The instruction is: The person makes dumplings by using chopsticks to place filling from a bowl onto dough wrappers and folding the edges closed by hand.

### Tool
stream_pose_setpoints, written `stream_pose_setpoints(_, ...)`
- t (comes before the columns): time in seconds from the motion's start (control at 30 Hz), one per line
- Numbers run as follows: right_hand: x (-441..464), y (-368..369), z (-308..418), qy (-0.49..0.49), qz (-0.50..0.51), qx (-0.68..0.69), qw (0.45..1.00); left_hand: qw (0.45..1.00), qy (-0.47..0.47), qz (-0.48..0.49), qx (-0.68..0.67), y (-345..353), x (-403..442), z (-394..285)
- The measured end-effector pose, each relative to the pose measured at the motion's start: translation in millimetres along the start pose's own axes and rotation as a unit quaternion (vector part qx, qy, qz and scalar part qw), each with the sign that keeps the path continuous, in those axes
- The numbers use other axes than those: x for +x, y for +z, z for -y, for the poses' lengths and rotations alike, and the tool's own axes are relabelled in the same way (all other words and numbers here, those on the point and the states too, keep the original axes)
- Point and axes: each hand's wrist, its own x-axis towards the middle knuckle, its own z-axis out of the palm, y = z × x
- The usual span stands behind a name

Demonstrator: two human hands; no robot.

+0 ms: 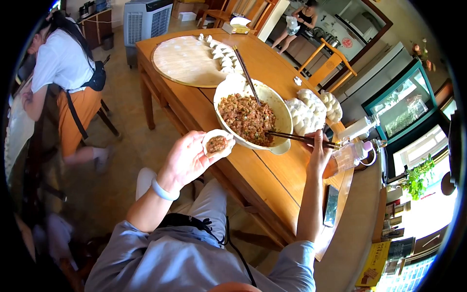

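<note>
My left hand [192, 158] holds a round dough wrapper [210, 135] with a lump of meat filling [216, 144] in its middle. My right hand [318, 153] is closed around a pair of dark chopsticks [299, 137], whose tips touch the filling in a large cream bowl [283, 103]. Another pair of chopsticks [244, 68] leans in the bowl at its far side. Beyond the bowl lies a round, floured board [185, 63] with several folded dumplings [226, 56] along its right side.
Several bagged dough pieces [306, 109], a bottle [348, 155] and a phone [331, 205] are on the wooden table [272, 180] at right. One person [73, 63] bends over at left; another person [304, 22] stands in the far room. A chair [328, 65] is behind the table.
</note>
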Motion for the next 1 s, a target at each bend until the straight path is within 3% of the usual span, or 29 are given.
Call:
stream_pose_setpoints(0.27, -16.1, 7.2, -7.4, 0.028, -0.017, 0.032, 0.999, 1.000, -0.004, -0.008, -0.010, 6.8, -9.2, 1.1)
stream_pose_setpoints(0.47, -11.4, 1.2, 39.2, -0.117, -0.075, -0.059, 0.989, 1.000, -0.008, -0.001, -0.010, 7.3, -12.1, -0.1)
stream_pose_setpoints(0.53, -11.4, 5.4, 48.1, -0.143, -0.022, -0.061, 0.988, 1.000, 0.006, 0.008, -0.010, 6.5, -9.5, -1.4)
stream_pose_setpoints(0.8, 15.0, 20.6, 70.2, -0.216, -0.053, -0.086, 0.971, 0.998, 0.034, 0.028, 0.034, 25.5, 21.1, -6.5)
stream_pose_setpoints(1.0, 20.9, 17.4, 67.1, -0.146, -0.023, 0.192, 0.970, 0.996, 0.055, 0.037, 0.053, 34.9, 39.7, -8.6)
